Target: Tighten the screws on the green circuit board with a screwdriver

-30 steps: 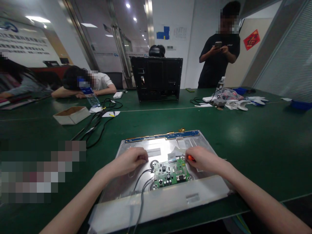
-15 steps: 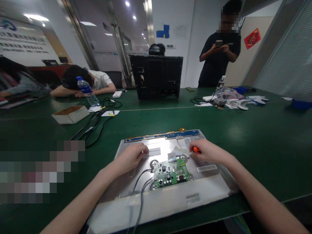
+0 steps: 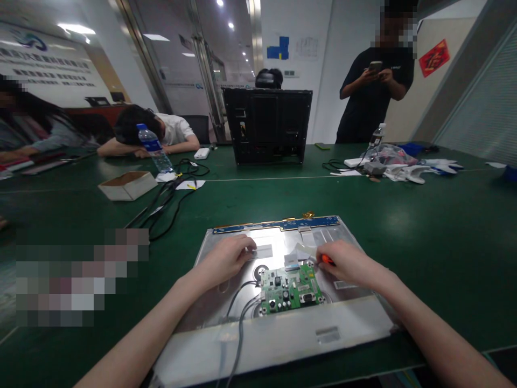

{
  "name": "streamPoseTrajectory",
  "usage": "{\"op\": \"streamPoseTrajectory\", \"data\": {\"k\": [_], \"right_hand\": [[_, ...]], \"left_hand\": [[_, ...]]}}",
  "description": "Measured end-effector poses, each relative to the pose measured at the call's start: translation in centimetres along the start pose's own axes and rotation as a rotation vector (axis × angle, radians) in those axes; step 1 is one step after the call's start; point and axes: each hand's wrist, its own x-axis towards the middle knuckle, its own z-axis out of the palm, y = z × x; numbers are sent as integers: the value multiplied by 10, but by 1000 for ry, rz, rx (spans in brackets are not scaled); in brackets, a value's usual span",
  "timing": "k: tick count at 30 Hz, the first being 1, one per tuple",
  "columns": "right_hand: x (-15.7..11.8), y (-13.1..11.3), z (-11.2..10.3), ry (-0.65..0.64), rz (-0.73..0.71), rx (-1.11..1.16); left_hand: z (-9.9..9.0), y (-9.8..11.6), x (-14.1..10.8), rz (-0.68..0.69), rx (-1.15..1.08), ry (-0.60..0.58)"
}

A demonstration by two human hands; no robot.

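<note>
A silver metal panel lies flat on the green table, with a blue circuit strip along its far edge. Near the panel's middle sits a green circuit board, and grey cables run from its left side. My right hand is closed around an orange-handled tool at the board's upper right corner; the tool's tip is hidden. Over the panel's left part is my left hand, its fingers curled together beside a pale label; whether they hold anything is too small to tell.
Beyond the panel stands a black monitor casing. An open box, black cables and a bottle are at the left. White gloves and a plastic bag lie back right. Other people sit or stand around the table.
The camera view has shifted, so the scene sits slightly further right. My right hand has moved a little toward the board's corner with the orange-handled tool. My left hand stays over the panel's left part.
</note>
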Motion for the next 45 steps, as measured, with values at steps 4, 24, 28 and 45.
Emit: {"op": "streamPoseTrajectory", "data": {"k": [4, 24, 28, 45], "right_hand": [[2, 0, -4, 31, -22, -17], [102, -77, 7, -18, -300, -220], [102, -75, 14, -35, -305, -223], [96, -74, 7, -45, -281, -163]], "left_hand": [[-16, 5, -8, 15, -150, -91], [-6, 11, -18, 263, -306, -298], [-4, 12, -18, 259, -302, -302], [-10, 9, -17, 149, -287, -361]]}}
